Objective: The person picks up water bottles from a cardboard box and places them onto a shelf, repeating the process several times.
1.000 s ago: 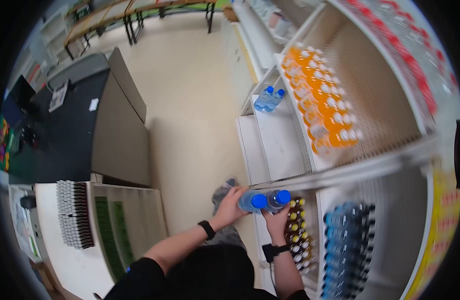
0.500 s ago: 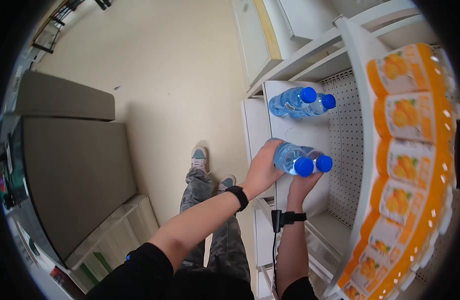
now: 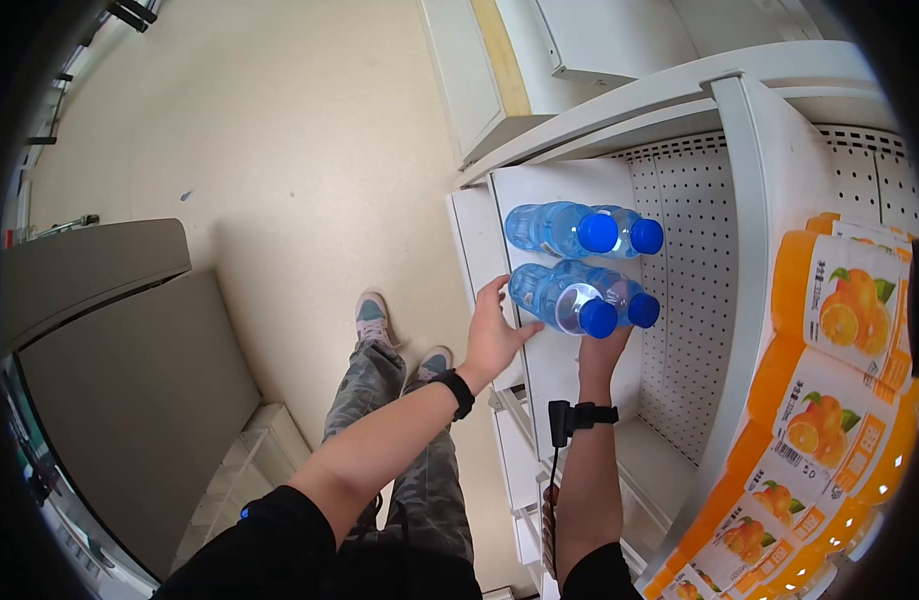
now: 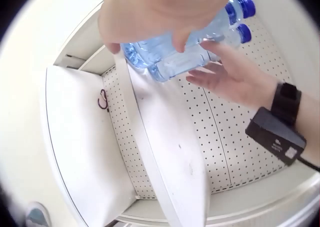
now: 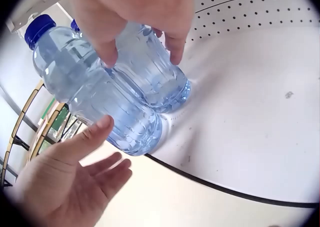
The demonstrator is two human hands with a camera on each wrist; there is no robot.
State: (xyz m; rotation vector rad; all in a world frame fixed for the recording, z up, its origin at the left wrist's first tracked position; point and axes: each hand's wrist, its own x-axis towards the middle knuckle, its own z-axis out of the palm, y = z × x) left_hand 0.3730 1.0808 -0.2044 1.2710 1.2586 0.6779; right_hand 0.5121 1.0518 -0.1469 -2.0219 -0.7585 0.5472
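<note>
Two clear water bottles with blue caps stand side by side on a white shelf (image 3: pixel 562 375): a front bottle (image 3: pixel 544 292) and a rear bottle (image 3: pixel 619 288). My left hand (image 3: pixel 492 338) is beside the front bottle, thumb and fingers spread; in the right wrist view, a gap shows between its fingers and the plastic. Behind, my right hand (image 3: pixel 606 352) holds the rear bottle, its thumb between the two bottles and its fingers on the far side, as the right wrist view shows. Another pair of blue-capped bottles (image 3: pixel 539 226) stands just beyond.
A perforated back panel (image 3: pixel 679 300) closes the shelf behind the bottles. To the right, past a white upright (image 3: pixel 754 200), are packed orange drink bottles (image 3: pixel 829 400). A grey counter (image 3: pixel 139 400) stands across the floor at left. A lower white shelf (image 4: pixel 85 147) juts out below.
The two bottles came from over the lower shelves onto this shelf, next to the other pair. My left hand has let go of the front bottle and drawn back leftward. The view has turned closer to the shelf.
</note>
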